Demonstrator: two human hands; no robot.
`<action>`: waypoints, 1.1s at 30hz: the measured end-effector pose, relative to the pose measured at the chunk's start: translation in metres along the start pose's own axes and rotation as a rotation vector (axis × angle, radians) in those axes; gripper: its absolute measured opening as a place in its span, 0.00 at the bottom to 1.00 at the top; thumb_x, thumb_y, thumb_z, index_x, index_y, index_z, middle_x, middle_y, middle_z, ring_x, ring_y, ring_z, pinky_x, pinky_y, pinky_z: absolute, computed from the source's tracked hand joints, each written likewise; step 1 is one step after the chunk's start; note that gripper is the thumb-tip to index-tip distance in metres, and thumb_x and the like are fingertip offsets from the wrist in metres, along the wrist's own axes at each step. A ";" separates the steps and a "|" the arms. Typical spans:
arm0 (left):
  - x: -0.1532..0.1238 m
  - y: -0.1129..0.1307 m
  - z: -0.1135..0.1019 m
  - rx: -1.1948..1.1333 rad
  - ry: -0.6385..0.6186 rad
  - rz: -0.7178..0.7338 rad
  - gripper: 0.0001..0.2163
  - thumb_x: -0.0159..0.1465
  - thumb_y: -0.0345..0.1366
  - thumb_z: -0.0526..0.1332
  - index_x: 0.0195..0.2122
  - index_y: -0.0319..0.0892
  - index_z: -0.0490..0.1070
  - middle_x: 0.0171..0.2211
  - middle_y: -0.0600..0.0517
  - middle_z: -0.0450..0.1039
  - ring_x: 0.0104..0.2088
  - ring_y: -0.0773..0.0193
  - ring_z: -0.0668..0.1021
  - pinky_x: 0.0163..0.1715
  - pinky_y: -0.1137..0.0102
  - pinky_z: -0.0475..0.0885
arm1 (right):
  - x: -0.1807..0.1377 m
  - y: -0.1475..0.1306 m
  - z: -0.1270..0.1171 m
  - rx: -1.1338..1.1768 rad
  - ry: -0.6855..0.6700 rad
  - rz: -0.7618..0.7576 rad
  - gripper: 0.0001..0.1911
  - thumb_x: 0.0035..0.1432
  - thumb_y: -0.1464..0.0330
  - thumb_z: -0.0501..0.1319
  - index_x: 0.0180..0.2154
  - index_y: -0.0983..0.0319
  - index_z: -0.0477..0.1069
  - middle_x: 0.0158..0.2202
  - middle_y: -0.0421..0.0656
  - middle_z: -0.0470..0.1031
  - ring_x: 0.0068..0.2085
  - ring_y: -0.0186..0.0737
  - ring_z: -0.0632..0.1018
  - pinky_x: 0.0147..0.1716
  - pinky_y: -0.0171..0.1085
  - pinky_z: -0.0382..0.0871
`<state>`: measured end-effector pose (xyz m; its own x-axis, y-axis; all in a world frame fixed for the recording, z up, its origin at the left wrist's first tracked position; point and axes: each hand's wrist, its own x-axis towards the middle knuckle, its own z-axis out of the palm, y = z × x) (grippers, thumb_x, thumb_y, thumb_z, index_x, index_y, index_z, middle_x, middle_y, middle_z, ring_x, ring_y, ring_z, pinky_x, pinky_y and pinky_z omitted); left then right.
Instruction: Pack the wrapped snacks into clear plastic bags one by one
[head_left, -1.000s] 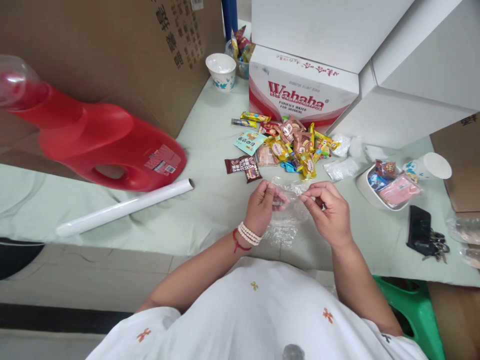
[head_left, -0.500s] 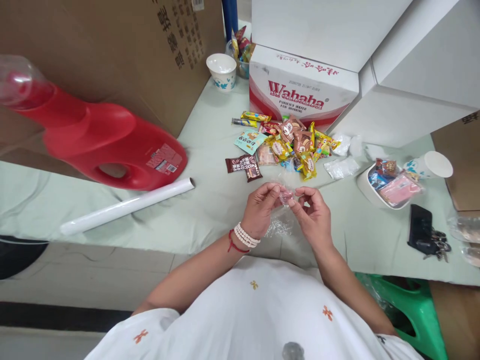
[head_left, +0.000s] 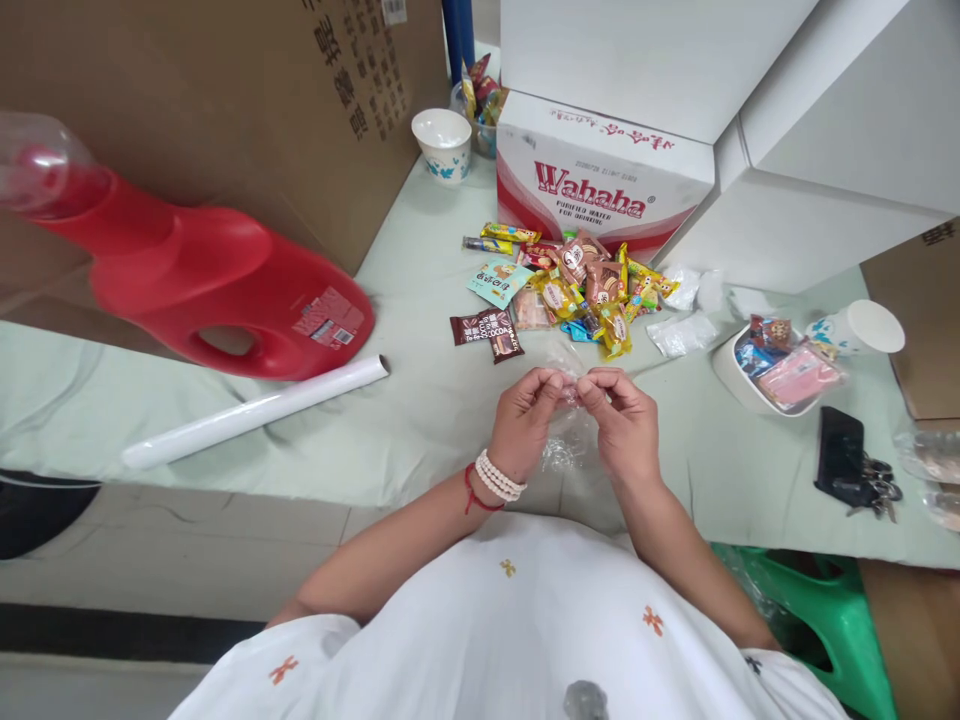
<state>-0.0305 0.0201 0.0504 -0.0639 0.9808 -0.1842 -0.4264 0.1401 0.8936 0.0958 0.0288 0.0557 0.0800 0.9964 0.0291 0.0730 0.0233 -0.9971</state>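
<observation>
A clear plastic bag [head_left: 564, 440] hangs between my two hands over the pale green tablecloth. My left hand [head_left: 528, 415], with a white beaded bracelet at the wrist, pinches one side of the bag. Close beside it, my right hand [head_left: 621, 415] pinches the other side, the thumbs nearly touching. Fingers cover much of the bag's upper part. Just beyond my hands lies a heap of wrapped snacks [head_left: 559, 296], among them brown, yellow and pale packets. Dark cocoa packets [head_left: 489, 332] rest at its left edge.
A red detergent jug [head_left: 225, 270] and a white roll [head_left: 255, 412] lie on the left. Behind the snacks stands a Wahaha box [head_left: 600, 180]. To the right are folded clear bags [head_left: 681, 334], a white tub [head_left: 757, 385] of packets, a paper cup [head_left: 862, 327], a black pouch [head_left: 840, 455] and keys.
My right hand has moved left and its fingers have closed in, bringing both pinches together. The bag's upper part now stands above the fingertips.
</observation>
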 end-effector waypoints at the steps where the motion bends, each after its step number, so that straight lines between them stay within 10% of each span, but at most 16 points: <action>1: 0.000 0.000 0.001 -0.008 0.000 -0.001 0.17 0.62 0.52 0.68 0.35 0.41 0.76 0.35 0.51 0.79 0.38 0.62 0.81 0.45 0.65 0.79 | 0.001 0.001 0.000 0.062 0.003 0.043 0.09 0.59 0.59 0.70 0.35 0.58 0.79 0.35 0.41 0.76 0.37 0.38 0.75 0.40 0.38 0.70; 13: 0.007 -0.002 -0.006 -0.137 0.077 0.030 0.17 0.62 0.52 0.69 0.35 0.42 0.74 0.34 0.52 0.80 0.39 0.59 0.84 0.48 0.58 0.80 | 0.012 -0.001 -0.013 0.135 0.246 0.113 0.16 0.56 0.53 0.70 0.35 0.58 0.72 0.32 0.36 0.70 0.28 0.31 0.67 0.27 0.32 0.62; 21: -0.005 0.004 -0.003 0.263 0.067 0.202 0.15 0.69 0.49 0.62 0.38 0.42 0.78 0.37 0.50 0.82 0.41 0.59 0.82 0.48 0.64 0.76 | -0.003 -0.007 0.004 -0.257 0.076 -0.012 0.14 0.61 0.55 0.67 0.37 0.59 0.74 0.33 0.39 0.73 0.32 0.35 0.69 0.33 0.34 0.65; 33: 0.013 0.013 -0.019 -0.173 0.259 -0.185 0.25 0.57 0.60 0.68 0.43 0.46 0.66 0.42 0.50 0.79 0.44 0.59 0.82 0.40 0.67 0.75 | 0.004 -0.004 -0.008 0.146 0.121 0.178 0.14 0.58 0.56 0.69 0.35 0.58 0.70 0.32 0.37 0.71 0.30 0.33 0.70 0.27 0.30 0.69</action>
<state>-0.0534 0.0322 0.0516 -0.1884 0.8707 -0.4542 -0.5972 0.2656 0.7569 0.1037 0.0318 0.0603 0.1979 0.9690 -0.1479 -0.0965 -0.1309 -0.9867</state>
